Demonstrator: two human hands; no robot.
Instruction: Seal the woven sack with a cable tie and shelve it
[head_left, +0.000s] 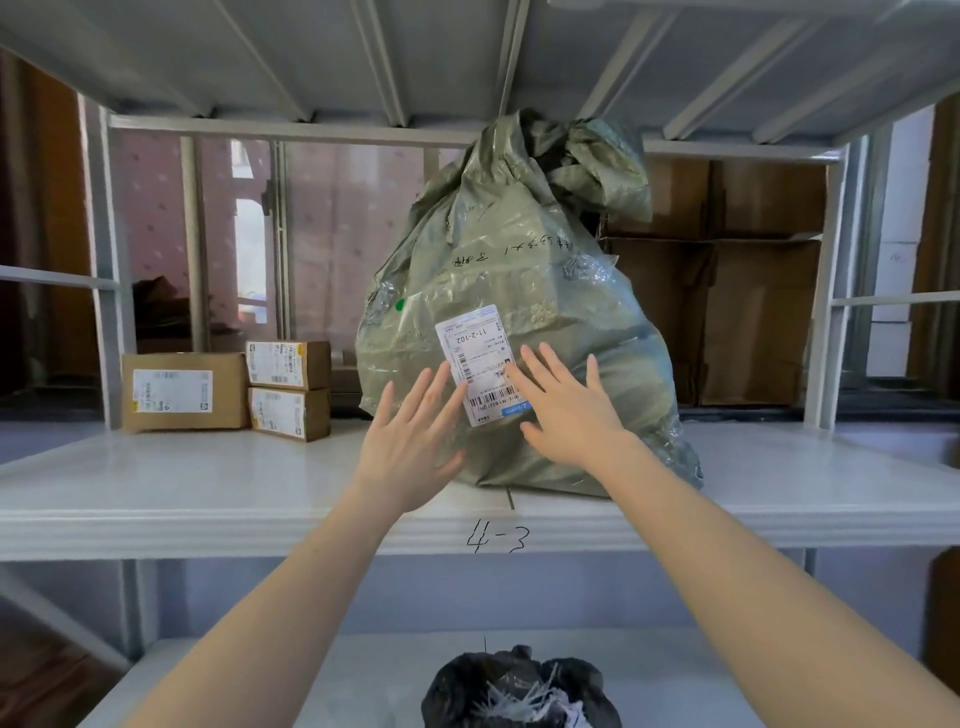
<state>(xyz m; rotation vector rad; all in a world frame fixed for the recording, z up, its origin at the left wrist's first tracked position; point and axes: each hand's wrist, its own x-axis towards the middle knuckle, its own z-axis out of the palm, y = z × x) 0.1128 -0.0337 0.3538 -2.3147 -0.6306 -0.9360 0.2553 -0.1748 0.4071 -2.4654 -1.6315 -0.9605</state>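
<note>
A green sack stands upright on a white shelf; left hand and right hand rest flat against it, fingers spread wide.

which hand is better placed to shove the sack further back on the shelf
Probably the right hand: its open palm lies flat on the sack near its middle, partly over the label. The left hand is open too, but sits at the sack's lower left edge, so pushing from there might turn it.

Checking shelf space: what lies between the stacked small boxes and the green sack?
Only bare white shelf; the head view shows nothing between the stacked boxes and the sack.
</note>
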